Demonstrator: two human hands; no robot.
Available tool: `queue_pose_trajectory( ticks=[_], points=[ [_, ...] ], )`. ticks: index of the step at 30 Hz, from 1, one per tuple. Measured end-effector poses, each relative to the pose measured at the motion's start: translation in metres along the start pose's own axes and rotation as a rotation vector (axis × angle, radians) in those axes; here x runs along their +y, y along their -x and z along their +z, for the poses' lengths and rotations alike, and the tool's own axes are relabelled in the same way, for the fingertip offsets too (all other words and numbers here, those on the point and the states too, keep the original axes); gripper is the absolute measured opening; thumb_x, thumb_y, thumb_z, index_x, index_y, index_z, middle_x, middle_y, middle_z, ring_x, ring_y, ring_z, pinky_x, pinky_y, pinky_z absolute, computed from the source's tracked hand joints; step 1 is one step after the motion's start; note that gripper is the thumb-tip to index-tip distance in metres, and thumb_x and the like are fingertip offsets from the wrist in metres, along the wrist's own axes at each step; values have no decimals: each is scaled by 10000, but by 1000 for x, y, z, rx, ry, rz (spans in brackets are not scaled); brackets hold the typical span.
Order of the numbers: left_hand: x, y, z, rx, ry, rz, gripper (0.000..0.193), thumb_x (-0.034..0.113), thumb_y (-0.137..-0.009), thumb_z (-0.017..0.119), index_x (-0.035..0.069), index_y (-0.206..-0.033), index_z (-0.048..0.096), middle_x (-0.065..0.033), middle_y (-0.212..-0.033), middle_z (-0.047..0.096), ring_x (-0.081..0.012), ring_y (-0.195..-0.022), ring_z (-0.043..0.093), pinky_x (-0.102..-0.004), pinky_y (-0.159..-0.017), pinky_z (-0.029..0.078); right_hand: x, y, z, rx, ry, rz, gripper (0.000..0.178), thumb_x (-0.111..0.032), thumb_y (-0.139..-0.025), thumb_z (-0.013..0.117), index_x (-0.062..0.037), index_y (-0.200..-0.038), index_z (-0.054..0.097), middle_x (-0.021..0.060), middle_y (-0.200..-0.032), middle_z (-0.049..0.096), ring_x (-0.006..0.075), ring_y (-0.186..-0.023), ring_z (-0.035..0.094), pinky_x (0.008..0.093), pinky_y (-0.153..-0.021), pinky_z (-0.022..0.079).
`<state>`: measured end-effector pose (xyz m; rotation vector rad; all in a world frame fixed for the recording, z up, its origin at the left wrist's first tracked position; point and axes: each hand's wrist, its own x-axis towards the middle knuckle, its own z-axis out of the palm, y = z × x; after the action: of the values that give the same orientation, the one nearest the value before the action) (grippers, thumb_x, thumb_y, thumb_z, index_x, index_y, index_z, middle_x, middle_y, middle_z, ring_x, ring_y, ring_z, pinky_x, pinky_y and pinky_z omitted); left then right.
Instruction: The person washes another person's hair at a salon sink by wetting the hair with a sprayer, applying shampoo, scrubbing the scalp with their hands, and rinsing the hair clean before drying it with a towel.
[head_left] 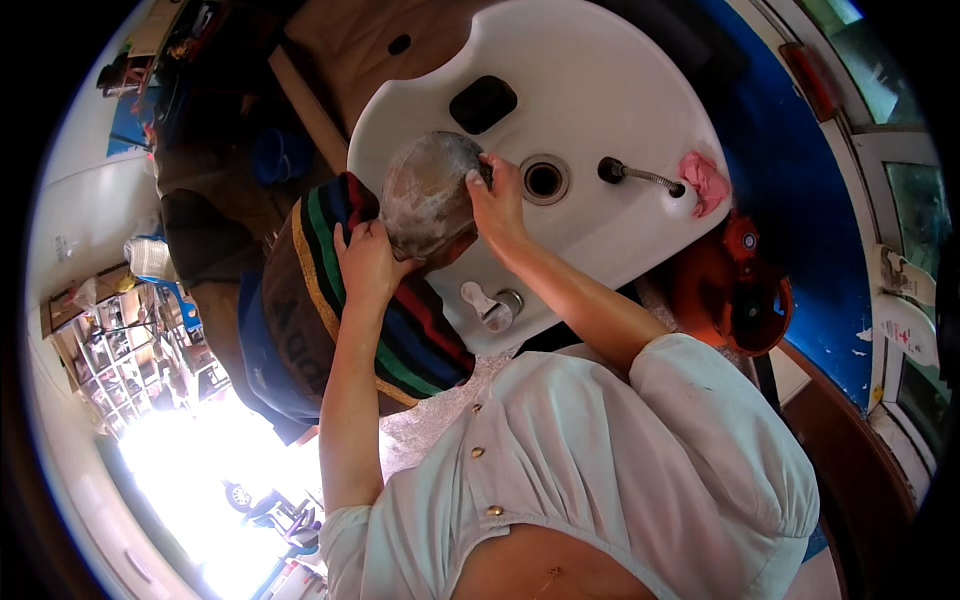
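A person in a dark shirt with coloured stripes [318, 285] leans in beside a white wash basin [590, 80]. The person's head is covered by a grey, cloudy, plastic-looking cap [428, 185] with whitish creases. At the cap's lower left edge, by the shirt's collar, my left hand [368, 262] grips with bent fingers. On the opposite side, over the basin, my right hand [497, 205] pinches the cap's edge between thumb and fingers. Part of the fingertips of both hands is hidden.
Within the basin are a round drain [544, 179], a black oval pad [483, 104] and a hose sprayer [640, 174]. A tap lever [490, 305] stands on the near rim. Pink cloth [703, 184] lies at the right rim, above an orange-red container [735, 290]. A blue bucket [281, 156] stands behind.
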<state>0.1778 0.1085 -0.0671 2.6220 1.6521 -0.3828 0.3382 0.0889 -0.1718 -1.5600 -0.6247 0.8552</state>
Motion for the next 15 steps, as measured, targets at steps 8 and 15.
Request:
queue_pose_trajectory(
  ticks=[8, 15],
  points=[
    [-1, 0, 2, 78, 61, -13, 658, 407, -561, 809, -44, -990, 596, -156, -980, 632, -276, -1023, 565, -491, -1074, 234, 24, -45, 2, -131, 26, -30, 269, -168, -845, 498, -27, -1066, 558, 216, -1026, 565, 390, -958, 515, 446, -855, 408],
    [5, -8, -2, 87, 67, -11, 648, 369, -542, 826, -46, -980, 590, -161, -948, 632, -275, -1025, 567, -489, -1082, 229, 42, -90, 9, -221, 212, 87, 223, -131, -825, 539, -30, -1019, 584, 198, -945, 590, 374, -922, 534, 450, -844, 424]
  ],
)
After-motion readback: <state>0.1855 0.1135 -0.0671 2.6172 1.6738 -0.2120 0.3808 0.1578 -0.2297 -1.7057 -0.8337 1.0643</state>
